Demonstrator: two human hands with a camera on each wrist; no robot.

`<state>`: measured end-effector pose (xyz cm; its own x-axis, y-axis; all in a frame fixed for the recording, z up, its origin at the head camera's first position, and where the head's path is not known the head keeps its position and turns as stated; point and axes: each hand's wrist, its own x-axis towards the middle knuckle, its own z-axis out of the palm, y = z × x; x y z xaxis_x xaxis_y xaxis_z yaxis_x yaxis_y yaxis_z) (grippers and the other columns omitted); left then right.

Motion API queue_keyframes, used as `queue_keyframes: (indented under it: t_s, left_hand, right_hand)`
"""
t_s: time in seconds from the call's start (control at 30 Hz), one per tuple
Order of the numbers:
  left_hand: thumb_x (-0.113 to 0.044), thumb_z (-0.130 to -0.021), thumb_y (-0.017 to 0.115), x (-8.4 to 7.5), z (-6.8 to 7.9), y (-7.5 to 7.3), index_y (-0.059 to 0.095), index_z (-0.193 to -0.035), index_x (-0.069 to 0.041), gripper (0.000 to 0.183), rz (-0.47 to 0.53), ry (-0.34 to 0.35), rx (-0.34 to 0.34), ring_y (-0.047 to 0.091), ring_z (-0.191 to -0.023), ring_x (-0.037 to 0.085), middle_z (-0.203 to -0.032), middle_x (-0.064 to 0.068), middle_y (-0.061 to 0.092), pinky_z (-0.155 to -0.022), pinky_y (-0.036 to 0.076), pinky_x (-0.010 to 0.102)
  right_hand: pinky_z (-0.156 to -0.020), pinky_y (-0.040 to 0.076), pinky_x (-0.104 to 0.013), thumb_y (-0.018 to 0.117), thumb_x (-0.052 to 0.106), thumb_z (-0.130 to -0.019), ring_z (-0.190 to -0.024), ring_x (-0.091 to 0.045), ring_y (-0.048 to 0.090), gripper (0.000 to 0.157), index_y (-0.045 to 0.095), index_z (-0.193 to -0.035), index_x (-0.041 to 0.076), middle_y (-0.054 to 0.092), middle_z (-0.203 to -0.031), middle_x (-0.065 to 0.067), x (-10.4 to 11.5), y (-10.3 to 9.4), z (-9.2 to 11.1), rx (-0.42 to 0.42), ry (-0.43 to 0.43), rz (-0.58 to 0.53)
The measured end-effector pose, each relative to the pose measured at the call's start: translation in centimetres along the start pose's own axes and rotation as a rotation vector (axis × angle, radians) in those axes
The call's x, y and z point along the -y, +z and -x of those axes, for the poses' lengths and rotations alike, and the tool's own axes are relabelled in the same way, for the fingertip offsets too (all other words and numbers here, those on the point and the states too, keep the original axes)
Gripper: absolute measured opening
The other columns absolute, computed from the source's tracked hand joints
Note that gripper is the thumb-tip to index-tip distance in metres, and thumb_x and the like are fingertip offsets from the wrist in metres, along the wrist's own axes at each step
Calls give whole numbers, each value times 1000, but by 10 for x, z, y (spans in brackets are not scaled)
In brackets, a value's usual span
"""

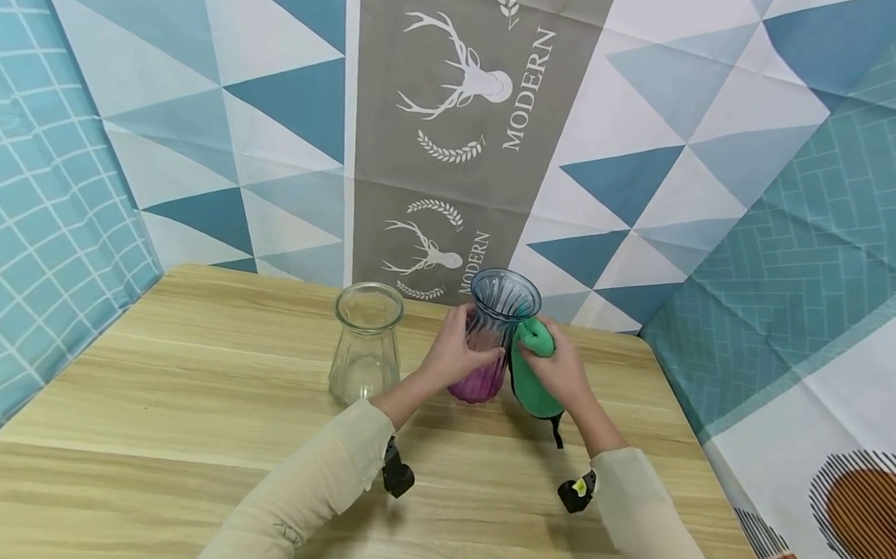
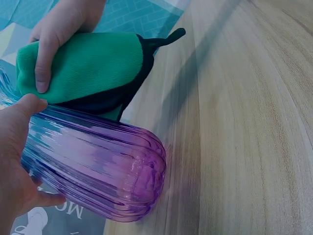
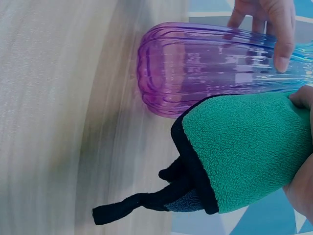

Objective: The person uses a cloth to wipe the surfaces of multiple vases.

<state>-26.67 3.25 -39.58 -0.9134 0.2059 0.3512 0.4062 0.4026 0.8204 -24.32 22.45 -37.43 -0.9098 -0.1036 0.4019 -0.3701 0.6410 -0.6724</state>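
Note:
A ribbed glass vase (image 1: 501, 303), blue at its flared rim and purple-pink at its base (image 2: 142, 171), is gripped round its middle by my left hand (image 1: 454, 349). My right hand (image 1: 560, 369) holds a green cleaning cloth (image 3: 244, 147) with black edging against the vase's right side, near the neck. Part of the cloth is bunched up by the rim, and a black loop (image 3: 132, 203) dangles from its lower end. In the left wrist view, the right thumb presses on the folded cloth. The vase stands nearly upright, its base close over the table.
A clear glass vase (image 1: 365, 359) stands on the wooden table (image 1: 187, 418), left of the coloured one and close to my left forearm. Patterned cloth hangings (image 1: 289, 139) rise behind the table's back edge and along both sides.

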Motion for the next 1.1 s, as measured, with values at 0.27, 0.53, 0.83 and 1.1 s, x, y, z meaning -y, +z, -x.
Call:
queue_keyframes:
  t_s: [0.27, 0.53, 0.83, 1.1]
  left_hand:
    - [-31, -75, 76, -2, 1, -1, 36, -135, -2, 78, -7, -1, 7, 46, -120, 28, -129, 16, 43, -104, 41, 42]
    - [-31, -75, 76, -3, 1, -2, 35, -137, -2, 79, -8, -16, 22, 46, -123, 28, -131, 16, 42, -105, 40, 41]
    - [-32, -75, 75, -3, 1, -2, 35, -137, -2, 80, -5, -29, 33, 45, -124, 29, -134, 17, 41, -105, 40, 43]
    - [-30, -75, 75, -3, 1, -1, 34, -138, -1, 80, -4, -18, 34, 45, -123, 29, -133, 18, 41, -105, 40, 42]
  right_hand:
    - [-82, 49, -48, 68, 12, -85, -102, -33, 59, 53, 48, -134, 6, 59, -123, -20, 6, -4, -1, -3, 12, 6]
    - [-81, 50, -47, 69, 9, -83, -100, -34, 60, 54, 49, -133, 3, 61, -119, -22, 1, 1, 0, -10, -23, 40]
    - [-90, 48, -52, 68, 10, -83, -112, -37, 57, 57, 47, -136, 4, 57, -127, -22, -10, 8, 6, 46, 6, 85]
    - [-86, 49, -51, 70, 8, -81, -106, -36, 59, 56, 51, -133, 7, 60, -124, -20, -19, 13, 10, 74, 4, 79]
